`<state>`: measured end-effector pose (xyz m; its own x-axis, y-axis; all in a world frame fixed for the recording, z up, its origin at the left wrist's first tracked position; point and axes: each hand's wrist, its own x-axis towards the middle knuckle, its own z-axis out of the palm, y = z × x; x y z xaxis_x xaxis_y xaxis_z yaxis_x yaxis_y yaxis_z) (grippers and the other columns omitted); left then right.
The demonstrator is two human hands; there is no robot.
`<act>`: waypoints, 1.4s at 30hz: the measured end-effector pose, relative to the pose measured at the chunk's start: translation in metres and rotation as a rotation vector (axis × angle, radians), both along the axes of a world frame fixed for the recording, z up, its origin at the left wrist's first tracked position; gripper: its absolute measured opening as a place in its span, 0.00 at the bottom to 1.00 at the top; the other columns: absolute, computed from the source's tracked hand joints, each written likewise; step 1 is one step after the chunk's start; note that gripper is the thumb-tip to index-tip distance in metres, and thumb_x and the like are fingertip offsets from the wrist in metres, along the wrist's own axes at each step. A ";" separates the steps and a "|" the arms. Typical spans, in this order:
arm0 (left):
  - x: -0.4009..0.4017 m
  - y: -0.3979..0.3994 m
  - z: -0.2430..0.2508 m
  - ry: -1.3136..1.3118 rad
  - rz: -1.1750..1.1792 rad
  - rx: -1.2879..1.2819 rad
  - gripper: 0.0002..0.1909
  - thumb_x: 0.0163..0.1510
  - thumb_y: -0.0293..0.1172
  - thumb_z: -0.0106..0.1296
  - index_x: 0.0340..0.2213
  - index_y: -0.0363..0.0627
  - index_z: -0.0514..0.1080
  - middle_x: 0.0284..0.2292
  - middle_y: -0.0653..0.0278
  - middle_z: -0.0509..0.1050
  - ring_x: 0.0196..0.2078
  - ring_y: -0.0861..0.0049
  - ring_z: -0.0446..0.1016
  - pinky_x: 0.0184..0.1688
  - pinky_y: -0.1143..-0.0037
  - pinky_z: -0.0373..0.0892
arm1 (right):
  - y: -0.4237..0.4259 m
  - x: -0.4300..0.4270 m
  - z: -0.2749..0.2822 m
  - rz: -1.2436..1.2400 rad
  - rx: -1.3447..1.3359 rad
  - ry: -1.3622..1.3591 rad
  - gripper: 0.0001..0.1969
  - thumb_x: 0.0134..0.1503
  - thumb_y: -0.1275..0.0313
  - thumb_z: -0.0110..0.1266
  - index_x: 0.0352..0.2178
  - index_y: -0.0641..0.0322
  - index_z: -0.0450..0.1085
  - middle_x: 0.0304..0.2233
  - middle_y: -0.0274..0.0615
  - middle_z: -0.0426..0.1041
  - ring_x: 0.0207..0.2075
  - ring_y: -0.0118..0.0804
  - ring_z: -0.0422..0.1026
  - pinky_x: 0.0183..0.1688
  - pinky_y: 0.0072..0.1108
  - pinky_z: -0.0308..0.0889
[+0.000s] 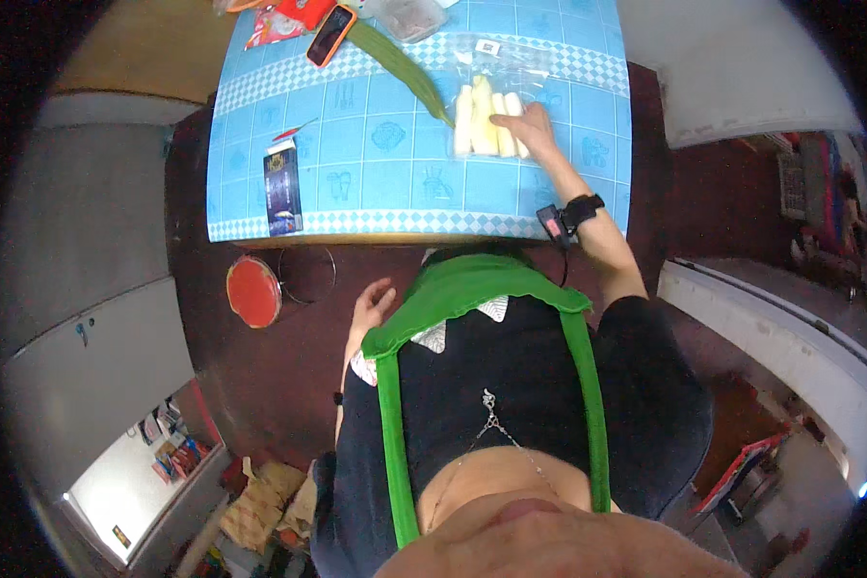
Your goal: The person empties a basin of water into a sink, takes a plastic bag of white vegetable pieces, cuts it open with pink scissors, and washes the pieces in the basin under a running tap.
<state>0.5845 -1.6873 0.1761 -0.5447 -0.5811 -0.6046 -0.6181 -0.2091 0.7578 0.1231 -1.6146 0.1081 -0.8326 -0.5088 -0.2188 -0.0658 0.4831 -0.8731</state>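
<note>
On the blue patterned tablecloth lies a clear plastic bag holding several pale, peeled, stick-shaped vegetables. My right hand rests on the bag's right part, thumb and fingers apart over the vegetables; whether it grips the bag cannot be told. Left of the bag a long green gourd lies slanted, its thin tip beside the bag's edge. My left hand hangs below the table's front edge, fingers loosely curled, with nothing seen in it.
An orange-cased phone touches the gourd's upper end. A red chili lies above a dark printed box at the left. Red packets and a clear plastic container stand at the far edge. A red round stool is below the table.
</note>
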 end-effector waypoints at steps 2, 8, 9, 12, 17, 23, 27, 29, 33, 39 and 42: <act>-0.031 -0.021 0.021 0.043 -0.123 -0.062 0.21 0.53 0.32 0.49 0.47 0.36 0.63 0.40 0.60 0.70 0.42 0.77 0.68 0.44 0.78 0.64 | 0.012 0.011 0.008 -0.122 -0.196 -0.163 0.28 0.34 0.62 0.66 0.32 0.75 0.67 0.30 0.52 0.72 0.31 0.39 0.73 0.32 0.26 0.68; -0.140 -0.066 0.098 0.221 -0.332 0.009 0.19 0.53 0.32 0.49 0.46 0.37 0.64 0.41 0.59 0.71 0.44 0.76 0.68 0.46 0.78 0.63 | 0.084 0.008 0.054 -0.308 -0.289 -0.346 0.35 0.36 0.66 0.65 0.43 0.75 0.59 0.38 0.54 0.69 0.36 0.41 0.72 0.37 0.28 0.69; -0.160 -0.074 0.110 0.215 -0.369 -0.018 0.19 0.53 0.32 0.49 0.45 0.38 0.64 0.40 0.60 0.71 0.42 0.76 0.69 0.45 0.78 0.64 | 0.096 0.008 0.053 -0.269 -0.180 -0.255 0.36 0.37 0.64 0.65 0.44 0.75 0.58 0.39 0.54 0.69 0.37 0.41 0.71 0.38 0.28 0.68; -0.191 -0.098 0.108 0.253 -0.420 -0.078 0.19 0.54 0.34 0.48 0.46 0.40 0.64 0.40 0.61 0.71 0.42 0.76 0.69 0.45 0.77 0.64 | 0.099 0.008 0.128 -0.057 0.399 0.103 0.27 0.41 0.61 0.60 0.38 0.72 0.64 0.38 0.56 0.69 0.37 0.48 0.71 0.38 0.30 0.67; -0.196 -0.101 0.084 0.391 -0.436 -0.022 0.19 0.53 0.31 0.49 0.45 0.38 0.64 0.40 0.61 0.71 0.41 0.77 0.69 0.46 0.78 0.64 | 0.052 -0.010 0.150 -0.150 0.319 0.735 0.15 0.46 0.63 0.54 0.30 0.66 0.70 0.31 0.53 0.73 0.33 0.50 0.72 0.34 0.31 0.67; -0.164 -0.094 0.080 0.330 -0.325 0.145 0.17 0.52 0.28 0.50 0.44 0.39 0.65 0.39 0.62 0.71 0.43 0.79 0.69 0.45 0.79 0.64 | -0.102 -0.091 0.123 0.002 -0.206 0.033 0.19 0.48 0.62 0.54 0.34 0.70 0.66 0.26 0.51 0.73 0.22 0.42 0.74 0.21 0.28 0.69; -0.126 -0.105 0.072 0.299 -0.185 0.176 0.17 0.53 0.28 0.49 0.44 0.39 0.65 0.40 0.61 0.71 0.41 0.78 0.69 0.43 0.80 0.64 | -0.150 -0.123 0.107 -0.112 -0.209 -0.233 0.19 0.50 0.65 0.53 0.37 0.70 0.59 0.25 0.46 0.70 0.22 0.40 0.74 0.20 0.26 0.72; -0.113 -0.105 0.073 0.286 -0.094 0.174 0.17 0.53 0.28 0.48 0.45 0.39 0.65 0.40 0.61 0.71 0.41 0.77 0.70 0.42 0.80 0.65 | -0.158 -0.126 0.105 -0.054 -0.216 -0.242 0.18 0.50 0.67 0.54 0.36 0.69 0.58 0.25 0.48 0.69 0.22 0.42 0.75 0.20 0.26 0.72; -0.099 -0.102 0.075 0.248 0.008 0.142 0.17 0.54 0.31 0.48 0.45 0.40 0.65 0.40 0.62 0.71 0.40 0.76 0.70 0.42 0.79 0.65 | -0.156 -0.114 0.114 -0.009 -0.401 -0.369 0.16 0.48 0.70 0.56 0.31 0.70 0.59 0.26 0.49 0.68 0.20 0.45 0.74 0.18 0.26 0.72; -0.143 -0.083 0.098 0.254 -0.099 0.080 0.18 0.53 0.33 0.49 0.45 0.40 0.65 0.40 0.61 0.71 0.39 0.76 0.71 0.41 0.78 0.65 | -0.106 -0.104 0.132 0.035 -0.587 -0.398 0.11 0.50 0.72 0.53 0.28 0.68 0.59 0.24 0.47 0.67 0.20 0.42 0.74 0.20 0.25 0.72; -0.165 -0.072 0.111 0.302 -0.110 0.073 0.19 0.53 0.36 0.48 0.46 0.40 0.64 0.40 0.60 0.72 0.40 0.75 0.71 0.43 0.77 0.65 | -0.068 -0.089 0.143 0.095 -0.636 -0.435 0.10 0.51 0.71 0.52 0.28 0.67 0.60 0.25 0.46 0.68 0.20 0.40 0.74 0.22 0.25 0.72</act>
<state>0.4195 -1.7596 0.2874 -0.7629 -0.4702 -0.4438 -0.3892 -0.2141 0.8959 0.0346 -1.6823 0.2515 -0.6851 -0.7111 -0.1581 0.3302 -0.1097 -0.9375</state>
